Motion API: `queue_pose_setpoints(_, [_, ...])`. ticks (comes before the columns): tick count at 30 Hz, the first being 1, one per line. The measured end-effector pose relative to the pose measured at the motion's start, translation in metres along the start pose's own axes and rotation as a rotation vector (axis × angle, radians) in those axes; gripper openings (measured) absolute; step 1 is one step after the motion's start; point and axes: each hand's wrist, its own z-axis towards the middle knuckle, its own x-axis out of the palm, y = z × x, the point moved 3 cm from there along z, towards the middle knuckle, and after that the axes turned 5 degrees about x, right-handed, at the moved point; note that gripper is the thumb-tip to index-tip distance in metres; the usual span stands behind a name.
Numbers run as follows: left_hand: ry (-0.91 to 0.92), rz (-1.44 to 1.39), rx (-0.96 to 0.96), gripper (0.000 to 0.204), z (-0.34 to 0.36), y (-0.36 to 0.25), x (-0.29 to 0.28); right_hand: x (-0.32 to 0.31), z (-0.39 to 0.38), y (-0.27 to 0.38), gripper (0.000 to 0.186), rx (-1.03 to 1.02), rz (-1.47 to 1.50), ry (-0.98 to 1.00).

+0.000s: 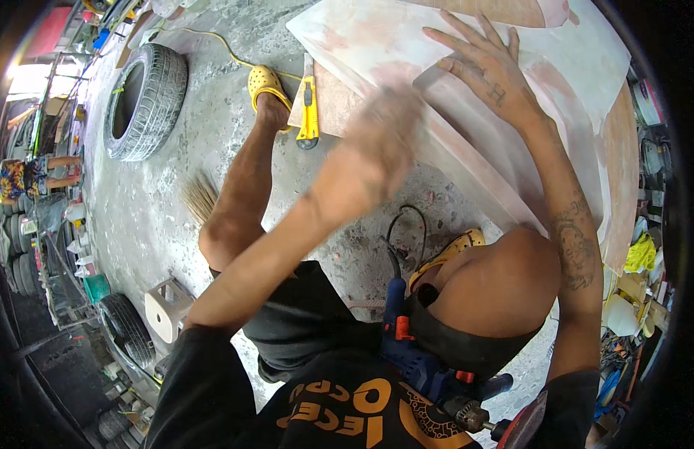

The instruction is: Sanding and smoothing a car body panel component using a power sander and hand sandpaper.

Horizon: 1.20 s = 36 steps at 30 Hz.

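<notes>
A large white-coated panel (586, 67) with pinkish patches and a raised, folded-looking ridge lies in front of me, with bare brown board showing along some edges. My right hand (493, 75) rests on it, fingers spread and holding nothing. Over the panel's near left edge, my left hand (381, 150) is smeared by motion; its fingers, and anything in them, cannot be made out. A yellow utility knife (308, 116) lies left of that hand, at the board's corner. Across my lap is a blue power drill (429, 370) with a round sanding pad (523, 426) in its chuck.
A dusty tyre (148, 101) stands on the concrete floor at far left. A broom head (201, 196) shows beside my left knee, and a white stool (166, 310) stands farther left. The drill's dark cord (422, 224) loops between my feet. Clutter (639, 299) lines the right side.
</notes>
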Motion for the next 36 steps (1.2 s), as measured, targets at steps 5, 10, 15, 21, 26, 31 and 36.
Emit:
queue_pose_setpoints(5, [-0.030, 0.143, -0.128, 0.050, 0.008, 0.047, -0.019, 0.001, 0.007, 0.003, 0.049, -0.010, -0.023, -0.014])
queue_pose_setpoints(10, [0.017, -0.088, -0.062, 0.049, -0.001, 0.006, -0.008, 0.002, 0.004, 0.003, 0.049, 0.040, -0.059, 0.028])
queue_pose_setpoints(15, [-0.009, 0.026, -0.123, 0.048, -0.001, 0.003, -0.006, 0.001, 0.001, 0.003, 0.050, -0.004, -0.017, -0.012])
queue_pose_setpoints(21, [-0.047, 0.065, -0.143, 0.049, -0.006, 0.039, -0.014, 0.004, 0.005, 0.005, 0.050, 0.003, -0.045, -0.005])
queue_pose_setpoints(26, [-0.020, -0.033, -0.016, 0.048, -0.005, 0.026, -0.021, 0.001, 0.005, 0.005, 0.050, 0.017, 0.006, 0.011])
queue_pose_setpoints(31, [0.047, -0.080, -0.082, 0.045, -0.006, -0.013, -0.008, 0.000, 0.000, 0.006, 0.049, 0.014, -0.016, 0.015])
queue_pose_setpoints(36, [-0.073, 0.029, -0.143, 0.045, -0.012, 0.031, -0.018, 0.007, 0.007, 0.003, 0.049, 0.007, -0.021, -0.014])
